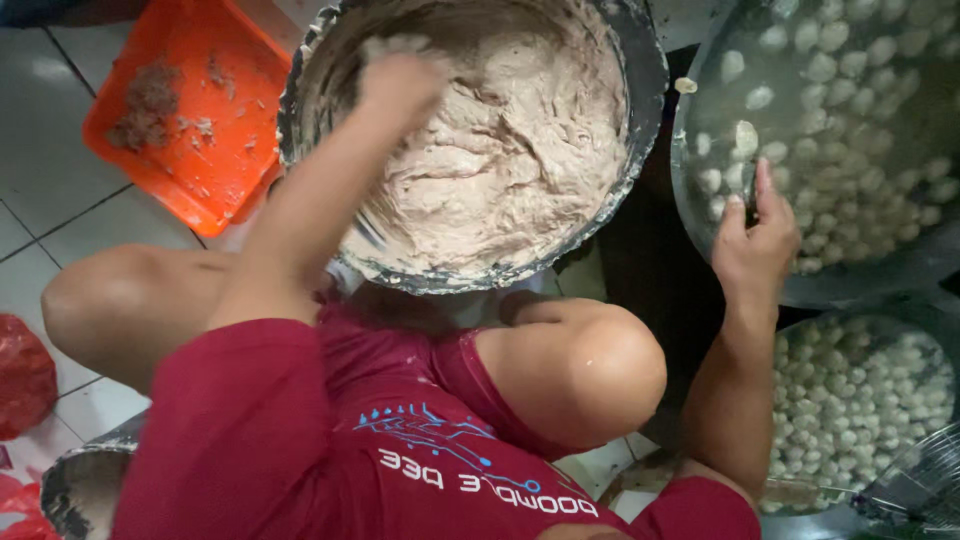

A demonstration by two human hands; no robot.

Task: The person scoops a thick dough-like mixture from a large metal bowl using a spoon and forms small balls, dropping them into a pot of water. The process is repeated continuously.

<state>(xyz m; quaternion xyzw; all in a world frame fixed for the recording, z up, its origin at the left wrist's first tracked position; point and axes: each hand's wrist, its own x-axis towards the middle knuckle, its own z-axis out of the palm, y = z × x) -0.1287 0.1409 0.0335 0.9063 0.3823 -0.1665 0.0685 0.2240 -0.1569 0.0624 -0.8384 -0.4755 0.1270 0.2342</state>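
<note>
head view: left hand (400, 80) sunk in pale paste, right hand (752, 245) at the rim of a pot of white balls.

the left hand is coated in the paste (500, 160), fingers curled around a clump of it at the far left wall of the big metal bowl (648, 90); the bowl's near rim sits just above the bare knees, leaving little room there. the right hand is loosely open, fingertips pinching what looks like a spoon handle, too small to be sure, over the pot's (700, 215) near-left edge, where white balls (850, 130) float. a dark narrow gap separates bowl and pot. an orange tray (235, 150) lies left of the bowl, touching it, on the tiled floor (40, 150). a second tub (860, 400) of balls sits below the pot.
</note>
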